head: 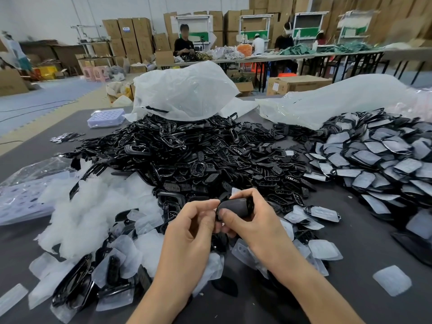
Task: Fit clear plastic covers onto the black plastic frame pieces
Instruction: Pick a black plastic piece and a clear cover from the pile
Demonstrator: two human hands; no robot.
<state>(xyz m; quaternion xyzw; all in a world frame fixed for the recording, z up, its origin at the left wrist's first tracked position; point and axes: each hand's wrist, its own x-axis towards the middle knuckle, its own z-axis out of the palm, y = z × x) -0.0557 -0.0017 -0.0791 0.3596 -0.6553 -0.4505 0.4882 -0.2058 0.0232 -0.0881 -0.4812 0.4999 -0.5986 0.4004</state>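
Observation:
Both hands meet over the near middle of the table around one black frame piece (pixel 236 206). My left hand (pixel 194 228) pinches its left end with thumb and fingertips. My right hand (pixel 254 218) wraps over its top and right side, thumb pressed on the front. Whether a clear cover sits on this piece I cannot tell. A big heap of bare black frame pieces (pixel 198 155) spreads behind the hands. Loose clear plastic covers (pixel 93 213) lie in a pile to the left. Frames fitted with covers (pixel 378 160) are heaped at the right.
Two large white plastic bags (pixel 184 90) lie at the back of the dark grey table (pixel 364 298). A lilac tray (pixel 106 118) sits at the far left, flat trays (pixel 21 202) at the near left. People work at long tables among stacked cartons behind.

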